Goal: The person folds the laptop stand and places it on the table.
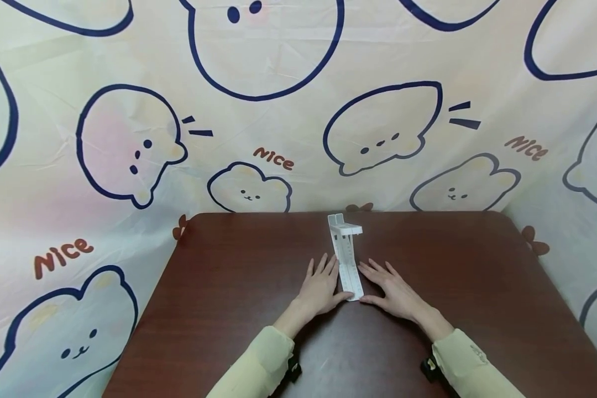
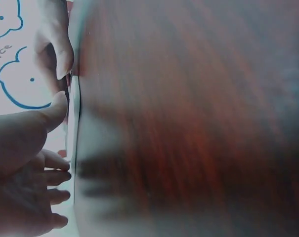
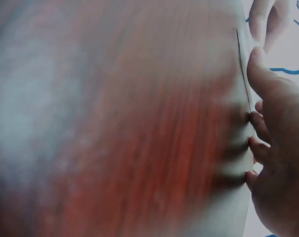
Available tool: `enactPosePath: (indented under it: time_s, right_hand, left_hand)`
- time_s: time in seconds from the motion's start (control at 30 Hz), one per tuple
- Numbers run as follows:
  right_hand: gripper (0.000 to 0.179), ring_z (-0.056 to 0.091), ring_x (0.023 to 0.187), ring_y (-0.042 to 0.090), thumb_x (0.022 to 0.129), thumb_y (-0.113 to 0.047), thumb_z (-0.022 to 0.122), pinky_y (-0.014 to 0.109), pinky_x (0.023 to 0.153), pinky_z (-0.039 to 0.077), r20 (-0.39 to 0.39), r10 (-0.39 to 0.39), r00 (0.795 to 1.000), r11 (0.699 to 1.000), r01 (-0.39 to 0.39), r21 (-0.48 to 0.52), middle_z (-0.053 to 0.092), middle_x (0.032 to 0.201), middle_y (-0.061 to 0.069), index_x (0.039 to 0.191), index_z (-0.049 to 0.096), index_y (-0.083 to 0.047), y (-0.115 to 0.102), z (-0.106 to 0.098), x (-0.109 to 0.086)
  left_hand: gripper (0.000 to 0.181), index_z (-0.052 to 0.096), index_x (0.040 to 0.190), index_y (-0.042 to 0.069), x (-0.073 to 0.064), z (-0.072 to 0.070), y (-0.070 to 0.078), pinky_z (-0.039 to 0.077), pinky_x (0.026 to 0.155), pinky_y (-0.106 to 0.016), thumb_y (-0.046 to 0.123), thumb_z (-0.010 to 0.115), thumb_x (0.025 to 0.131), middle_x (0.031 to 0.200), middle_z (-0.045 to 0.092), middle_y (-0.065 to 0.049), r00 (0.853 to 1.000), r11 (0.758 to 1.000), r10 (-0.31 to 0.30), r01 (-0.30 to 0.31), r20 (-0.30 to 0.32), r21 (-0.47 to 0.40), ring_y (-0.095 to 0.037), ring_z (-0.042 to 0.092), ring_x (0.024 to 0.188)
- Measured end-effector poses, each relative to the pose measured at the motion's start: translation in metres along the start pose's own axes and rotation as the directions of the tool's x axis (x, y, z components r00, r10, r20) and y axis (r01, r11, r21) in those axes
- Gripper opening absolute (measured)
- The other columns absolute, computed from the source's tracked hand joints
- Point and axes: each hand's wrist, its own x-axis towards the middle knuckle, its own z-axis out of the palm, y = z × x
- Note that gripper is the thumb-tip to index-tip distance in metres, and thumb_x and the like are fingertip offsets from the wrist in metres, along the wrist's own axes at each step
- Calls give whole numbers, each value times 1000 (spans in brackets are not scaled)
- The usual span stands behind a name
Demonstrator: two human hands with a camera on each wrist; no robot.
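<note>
The white stand is on the table, its long strip running away from the person, with a ledge jutting to the right near its far end. Left of the stand, the left hand lies alongside, its grip loose, fingers extended and curled round nothing, its thumb tip overlapping the stand's near end. Right of the stand, the right hand has an equally loose grip, fingers stretched forward and wrapped round nothing, their tips just beside the strip's edge; whether they touch it I cannot tell. The two hands thus flank the stand's near part on both long sides, and in the wrist views they hide much of it. Beyond the stand and to either side of it hangs a printed cloth with dark blue cartoon outlines. Nearer the person than the stand come pale sleeves, with black wrist devices partly showing below them. Counted in the head view: one stand, one table, two hands, two sleeves, two wrist devices, and, on the cloth, three brown "Nice" words and three brown shapes, one beyond the stand, one off to its left, one to its right.
</note>
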Motion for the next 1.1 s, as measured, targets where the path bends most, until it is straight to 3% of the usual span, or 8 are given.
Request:
enactPosePath:
  time_s: [0.23, 0.57, 0.7, 0.73, 0.8, 0.83, 0.97, 1.1]
  right_hand:
    - [75, 36, 164, 50, 98, -37, 83, 82, 127, 24, 20, -14, 1000, 1000, 14, -7, 53, 169, 15, 163, 54, -12, -1, 5, 0]
    - [73, 43, 160, 49, 95, -34, 86, 85, 124, 26, -6, -15, 1000, 999, 15, -42, 58, 164, 17, 157, 59, -4, -10, 4, 4]
    - [73, 46, 159, 48, 95, -33, 86, 84, 124, 28, -21, -10, 1000, 998, 9, -58, 60, 162, 20, 156, 60, -2, -13, 3, 6]
    - [73, 46, 158, 48, 95, -33, 86, 84, 123, 29, -23, -11, 1000, 998, 9, -69, 60, 161, 20, 156, 60, -2, -14, 2, 6]
    - [73, 47, 158, 47, 97, -35, 85, 83, 123, 31, -15, -6, 1000, 996, 5, -94, 60, 161, 20, 156, 59, -1, -16, 2, 6]
    - [73, 48, 158, 47, 98, -37, 84, 82, 123, 32, -9, -8, 1000, 994, 7, -106, 59, 161, 20, 156, 59, -1, -17, 1, 7]
    - [74, 51, 155, 48, 98, -40, 82, 81, 120, 37, 1, -28, 1000, 989, 28, -144, 60, 160, 22, 155, 60, 1, -20, 0, 9]
    - [75, 54, 151, 50, 95, -41, 84, 82, 115, 41, -20, -49, 999, 988, 46, -151, 63, 157, 24, 152, 62, 3, -22, 2, 10]
  left_hand:
    - [103, 36, 170, 2, -11, -5, 3, 23, 137, -64, 67, 71, 99, 180, 35, -13, 1000, 1000, 28, -28, 0, 10, -37, 27, 171]
    - [102, 45, 166, 3, 2, 14, -11, 30, 136, -62, 62, 80, 91, 176, 43, -13, 996, 997, 64, -61, -66, 41, -35, 32, 169]
    - [101, 43, 168, 4, 3, 7, -11, 29, 136, -62, 59, 80, 92, 177, 41, -12, 996, 997, 75, -74, -51, 21, -35, 32, 169]
    - [100, 42, 168, 4, 0, -1, -7, 29, 136, -61, 59, 80, 93, 177, 40, -12, 997, 997, 74, -73, -34, 28, -35, 32, 169]
    - [99, 40, 169, 5, 2, 0, -11, 28, 137, -62, 59, 78, 95, 179, 38, -11, 996, 996, 89, -88, -27, 17, -34, 31, 169]
    - [100, 40, 170, 5, -1, -4, -10, 27, 138, -60, 61, 76, 96, 179, 37, -11, 995, 994, 97, -96, -25, 47, -33, 31, 170]
    - [100, 38, 171, 7, 3, 3, -19, 24, 139, -59, 61, 75, 97, 181, 33, -9, 994, 994, 107, -107, -15, 13, -31, 26, 172]
    - [96, 38, 170, 4, -5, -16, -7, 25, 138, -59, 54, 77, 98, 181, 33, -11, 995, 996, 90, -90, 32, -6, -33, 27, 171]
